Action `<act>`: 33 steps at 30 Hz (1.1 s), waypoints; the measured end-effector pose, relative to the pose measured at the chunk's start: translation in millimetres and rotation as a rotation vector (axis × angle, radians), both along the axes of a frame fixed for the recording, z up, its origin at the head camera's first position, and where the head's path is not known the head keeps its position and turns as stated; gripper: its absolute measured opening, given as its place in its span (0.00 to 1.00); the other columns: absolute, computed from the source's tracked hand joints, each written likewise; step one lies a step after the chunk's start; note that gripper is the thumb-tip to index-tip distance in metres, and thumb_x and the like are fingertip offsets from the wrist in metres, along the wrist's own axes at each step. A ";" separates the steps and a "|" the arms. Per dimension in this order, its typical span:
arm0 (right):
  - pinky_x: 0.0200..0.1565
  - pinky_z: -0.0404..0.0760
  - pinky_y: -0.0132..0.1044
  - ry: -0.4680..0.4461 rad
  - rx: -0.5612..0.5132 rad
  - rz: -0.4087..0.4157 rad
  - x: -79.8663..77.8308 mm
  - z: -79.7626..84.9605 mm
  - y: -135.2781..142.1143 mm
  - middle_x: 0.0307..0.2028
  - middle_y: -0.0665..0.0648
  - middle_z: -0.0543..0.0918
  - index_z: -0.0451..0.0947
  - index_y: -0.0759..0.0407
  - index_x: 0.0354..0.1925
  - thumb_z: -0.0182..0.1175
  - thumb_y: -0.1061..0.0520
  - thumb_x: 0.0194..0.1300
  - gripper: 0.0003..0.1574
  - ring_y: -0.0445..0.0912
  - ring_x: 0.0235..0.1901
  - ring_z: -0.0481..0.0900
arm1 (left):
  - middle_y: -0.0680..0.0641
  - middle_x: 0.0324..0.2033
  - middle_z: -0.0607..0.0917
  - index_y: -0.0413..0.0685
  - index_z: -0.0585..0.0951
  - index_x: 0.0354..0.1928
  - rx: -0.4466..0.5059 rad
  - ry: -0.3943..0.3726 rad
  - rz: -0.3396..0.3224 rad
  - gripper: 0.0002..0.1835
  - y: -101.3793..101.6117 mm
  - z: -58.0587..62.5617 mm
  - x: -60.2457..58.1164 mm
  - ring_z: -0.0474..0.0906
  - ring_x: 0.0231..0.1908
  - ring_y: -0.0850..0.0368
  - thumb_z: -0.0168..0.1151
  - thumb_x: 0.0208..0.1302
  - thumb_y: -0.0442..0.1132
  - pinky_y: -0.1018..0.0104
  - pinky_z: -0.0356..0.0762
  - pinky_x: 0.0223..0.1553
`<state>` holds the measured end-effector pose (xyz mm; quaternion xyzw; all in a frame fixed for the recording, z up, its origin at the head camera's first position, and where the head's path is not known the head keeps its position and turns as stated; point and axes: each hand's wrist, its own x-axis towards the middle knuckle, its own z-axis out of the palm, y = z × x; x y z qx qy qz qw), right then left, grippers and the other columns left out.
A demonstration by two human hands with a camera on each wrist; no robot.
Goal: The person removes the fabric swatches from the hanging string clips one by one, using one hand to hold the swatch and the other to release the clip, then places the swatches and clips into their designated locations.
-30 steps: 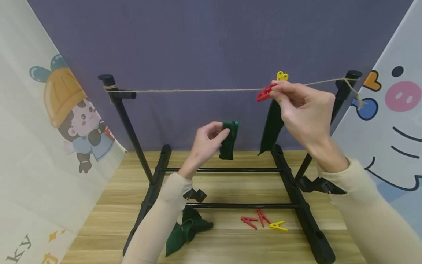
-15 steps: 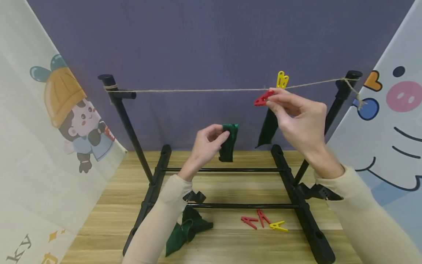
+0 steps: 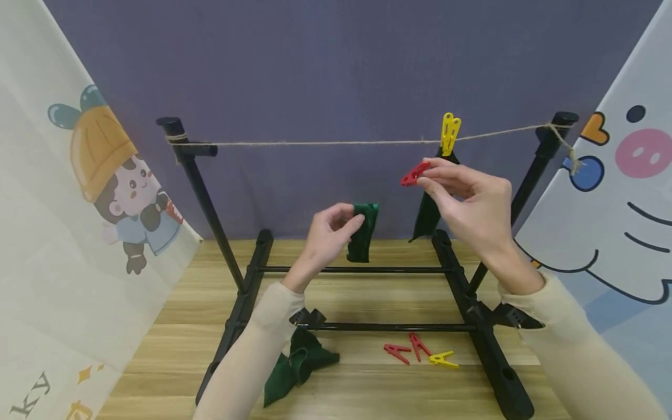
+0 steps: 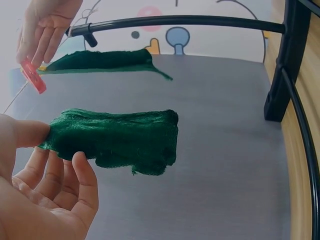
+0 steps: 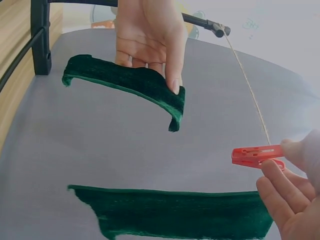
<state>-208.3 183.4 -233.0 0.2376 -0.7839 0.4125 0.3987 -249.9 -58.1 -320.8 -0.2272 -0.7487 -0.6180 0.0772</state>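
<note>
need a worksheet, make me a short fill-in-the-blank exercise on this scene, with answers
1. The held peg in the right hand is coloured ____.
2. The held cloth in the left hand is coloured ____.
3. The upper peg, clipping the hung cloth to the line, is coloured ____.
4. The loose pegs on the table number ____.
Missing words: red; green; yellow; three.

Wood-grain surface (image 3: 367,388), black rack (image 3: 388,328) standing on it, crumpled green cloth (image 3: 304,363), two red clips (image 3: 395,350), yellow clip (image 3: 443,359)

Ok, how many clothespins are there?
5: a red one in the right hand, a yellow one on the line, two reds and another yellow on the tabletop; more may be hidden.
</note>
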 end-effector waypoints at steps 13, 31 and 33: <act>0.45 0.80 0.18 -0.064 0.002 0.041 1.8 -28.0 2.6 0.50 0.55 0.90 0.90 0.59 0.42 0.74 0.65 0.59 0.11 0.26 0.42 0.85 | 0.44 0.41 0.87 0.46 0.84 0.50 -0.020 0.001 -0.012 0.11 -2.2 -7.3 4.0 0.80 0.34 0.56 0.61 0.74 0.43 0.63 0.81 0.36; 0.27 0.76 0.20 -0.206 0.009 0.056 4.5 -66.2 6.7 0.43 0.56 0.91 0.88 0.49 0.51 0.74 0.59 0.61 0.18 0.25 0.35 0.85 | 0.43 0.40 0.86 0.44 0.84 0.49 0.010 -0.070 0.000 0.11 -13.4 -23.2 7.7 0.80 0.34 0.58 0.61 0.74 0.42 0.55 0.83 0.38; 0.28 0.76 0.20 -0.218 0.009 0.052 5.2 -69.6 7.1 0.42 0.55 0.92 0.88 0.49 0.51 0.74 0.58 0.61 0.18 0.25 0.35 0.85 | 0.42 0.41 0.86 0.43 0.84 0.50 0.011 -0.080 0.003 0.11 -14.9 -25.0 8.3 0.80 0.34 0.58 0.62 0.74 0.42 0.62 0.82 0.36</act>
